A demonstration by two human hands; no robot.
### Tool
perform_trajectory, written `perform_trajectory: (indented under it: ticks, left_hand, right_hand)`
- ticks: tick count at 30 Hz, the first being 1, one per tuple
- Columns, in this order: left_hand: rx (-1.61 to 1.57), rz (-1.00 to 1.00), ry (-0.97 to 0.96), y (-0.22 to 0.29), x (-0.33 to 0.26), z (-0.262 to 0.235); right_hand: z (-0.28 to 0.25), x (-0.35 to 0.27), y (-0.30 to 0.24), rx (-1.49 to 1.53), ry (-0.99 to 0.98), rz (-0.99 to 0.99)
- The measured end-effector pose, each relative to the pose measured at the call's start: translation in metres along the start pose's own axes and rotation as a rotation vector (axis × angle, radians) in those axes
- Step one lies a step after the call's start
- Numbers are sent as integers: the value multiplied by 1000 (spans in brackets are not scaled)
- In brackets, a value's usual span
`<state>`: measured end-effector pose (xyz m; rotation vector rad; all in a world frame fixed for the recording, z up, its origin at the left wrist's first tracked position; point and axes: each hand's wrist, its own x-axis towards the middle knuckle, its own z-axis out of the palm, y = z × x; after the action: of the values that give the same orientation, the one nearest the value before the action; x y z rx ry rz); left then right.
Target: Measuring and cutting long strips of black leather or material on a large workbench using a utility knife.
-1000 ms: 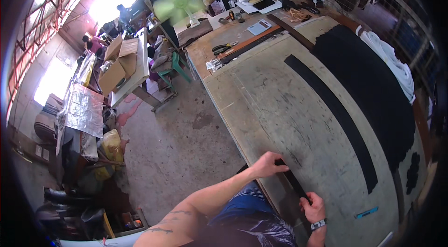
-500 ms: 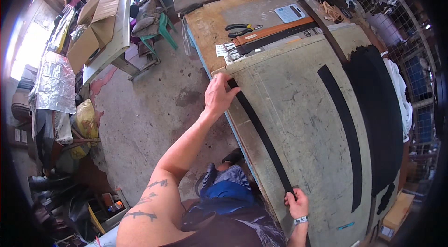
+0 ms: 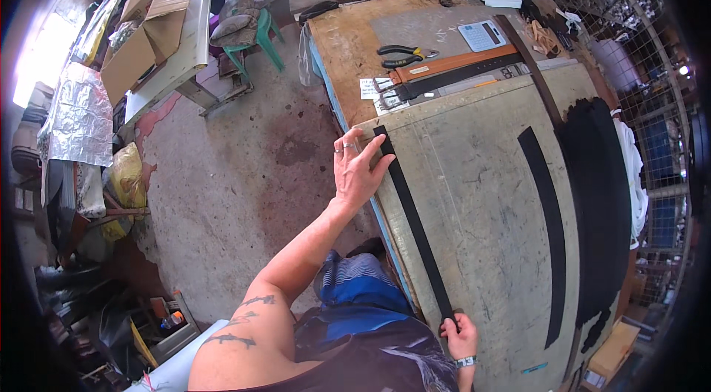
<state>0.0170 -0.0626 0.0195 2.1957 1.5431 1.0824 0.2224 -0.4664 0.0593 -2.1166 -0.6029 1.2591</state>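
Observation:
A long narrow black strip (image 3: 416, 225), apparently leather, lies almost straight along the left side of the worn grey board (image 3: 481, 214). My left hand (image 3: 361, 173) is at the strip's far end, thumb and forefinger on it, the other fingers by the board's edge. The near end is pinched in my right hand (image 3: 461, 336), fingers curled round it. To the right lies a wider black strip (image 3: 549, 244), apart from both hands. Beyond it a large black sheet with ragged edges (image 3: 596, 207) lies over the board's right side.
Past the board lie pliers (image 3: 404, 56), a brown belt (image 3: 452, 64), a black belt (image 3: 463, 79) and a calculator (image 3: 483, 36). A dark long bar (image 3: 529, 58) crosses there. A small blue item (image 3: 535, 368) is near the front. Wire mesh (image 3: 659, 95) stands at right.
My left hand has shifted on the strip's far end, which now shows past the fingers. The strip looks straighter. My view has shifted slightly; my right hand still grips the near end.

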Motion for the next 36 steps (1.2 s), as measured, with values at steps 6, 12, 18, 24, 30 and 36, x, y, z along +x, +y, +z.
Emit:
perform_trajectory:
  ticks: [6,12,18,24,30,36]
  left_hand:
    - [-1,-30,-18,2,2,0]
    - [10,-15,-34,-1,12,1]
    - [67,-10,-24,7,13,-14]
    - [-10,21,-9,4,0,15]
    - [-59,234,-11,-26,33,-4]
    - [42,74,-224,-48,32,22]
  right_hand:
    - [-2,3,-6,92,7,52]
    - [-2,12,-15,14,3,63]
    - [1,11,-13,47,23,21]
    - [0,3,-10,-76,46,-53]
    - [-1,4,-11,-142,80,-210]
    - [-57,-89,84,-180,209,-41]
